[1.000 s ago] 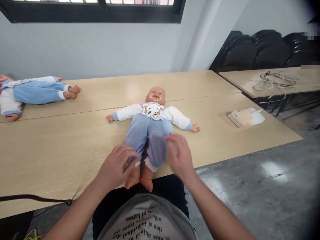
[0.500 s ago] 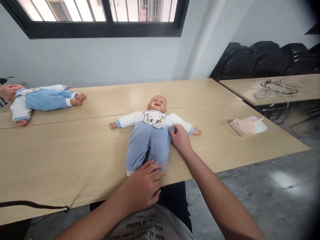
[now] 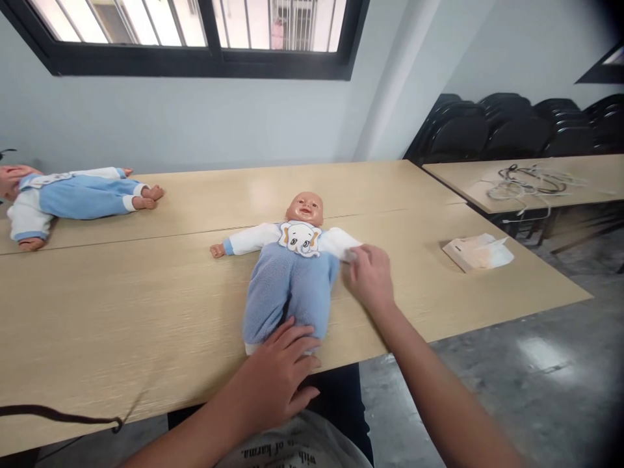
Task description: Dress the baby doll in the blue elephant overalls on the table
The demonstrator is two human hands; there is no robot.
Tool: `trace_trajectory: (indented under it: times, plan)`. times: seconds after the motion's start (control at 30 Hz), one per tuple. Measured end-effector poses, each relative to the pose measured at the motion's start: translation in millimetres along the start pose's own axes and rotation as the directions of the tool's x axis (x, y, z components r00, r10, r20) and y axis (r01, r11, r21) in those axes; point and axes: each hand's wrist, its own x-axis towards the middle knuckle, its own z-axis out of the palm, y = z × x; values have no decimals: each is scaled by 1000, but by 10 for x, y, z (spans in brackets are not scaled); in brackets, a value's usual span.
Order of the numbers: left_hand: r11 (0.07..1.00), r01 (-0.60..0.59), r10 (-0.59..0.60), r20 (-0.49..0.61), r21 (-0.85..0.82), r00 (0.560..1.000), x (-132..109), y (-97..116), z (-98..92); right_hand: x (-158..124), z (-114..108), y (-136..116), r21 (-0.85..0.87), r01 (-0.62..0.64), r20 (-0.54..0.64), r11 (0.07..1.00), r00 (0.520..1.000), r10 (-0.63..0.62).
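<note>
A baby doll (image 3: 292, 279) in a blue and white fleece outfit lies on its back on the table, arms spread, its head away from me. An elephant-face patch (image 3: 299, 238) covers its chest. My left hand (image 3: 283, 367) rests over the lower legs, fingers spread, hiding the feet. At the doll's sleeve on the right, my right hand (image 3: 373, 276) is curled with its fingertips pinched together. It is slightly blurred and hides that doll hand. Something pale shows at the fingertips, too unclear to name.
A second doll (image 3: 88, 195) in a matching outfit lies at the far left. On the right stands an opened tissue pack (image 3: 478, 252). Cables (image 3: 531, 182) lie on another table, with stacked black chairs (image 3: 511, 127) behind. A dark strap (image 3: 58, 416) crosses the near left edge.
My right hand has moved from the side of the doll's waist outward to the right, over its sleeve. My left hand stays on the legs. The view has tilted slightly.
</note>
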Motion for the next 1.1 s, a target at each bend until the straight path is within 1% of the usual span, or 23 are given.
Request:
trace_trajectory:
  times: [0.03,0.07,0.13,0.17,0.2,0.23,0.27,0.33,0.43,0.53,0.7,0.8,0.9,0.97,1.0,1.03,1.1]
  plan:
    - [1000,23,-23,10,6,1000,10,19,15,-17,47,-109,139,-13,22,990,1000,10]
    - [999,40,-40,20,14,999,21,38,27,-31,95,-220,289,-65,53,955,997,52]
    - [998,60,-61,44,25,997,37,65,43,-40,175,-408,531,-234,122,814,972,200]
    - [998,63,-64,52,27,997,42,70,48,-37,201,-474,600,-313,162,736,949,272]
    - [998,63,-64,56,27,996,45,69,54,-30,216,-518,635,-375,208,675,925,319]
    - [998,59,-61,53,25,997,45,64,60,-22,222,-544,643,-420,256,641,906,337]
    - [998,57,-58,47,25,997,45,56,68,-14,222,-555,633,-445,295,634,895,333]
    - [998,54,-55,28,26,998,46,39,85,-6,216,-553,591,-434,323,680,900,294]
    - [998,54,-54,6,30,999,56,31,109,-18,217,-540,530,-358,284,769,929,237]
    - [997,61,-61,-8,37,998,72,45,124,-45,215,-538,514,-322,290,795,938,192]
    - [997,63,-62,-17,47,998,96,39,143,-89,144,-545,625,-197,261,755,965,35]
    - [997,62,-61,-38,40,997,114,8,163,-95,81,-542,670,-165,281,724,959,-42]
    - [997,63,-61,-53,32,997,132,7,190,-88,43,-530,715,-147,312,683,942,-123]
    - [998,57,-56,-50,32,997,141,41,180,-81,48,-517,720,-164,329,675,936,-123]
    - [998,56,-54,-48,31,997,144,62,154,-77,62,-508,709,-179,329,682,940,-95]
    - [998,57,-56,-46,25,997,148,79,109,-73,80,-498,693,-194,316,695,947,-50]
    - [997,73,-73,-64,1,995,164,64,-47,-65,123,-481,646,-222,247,731,966,75]
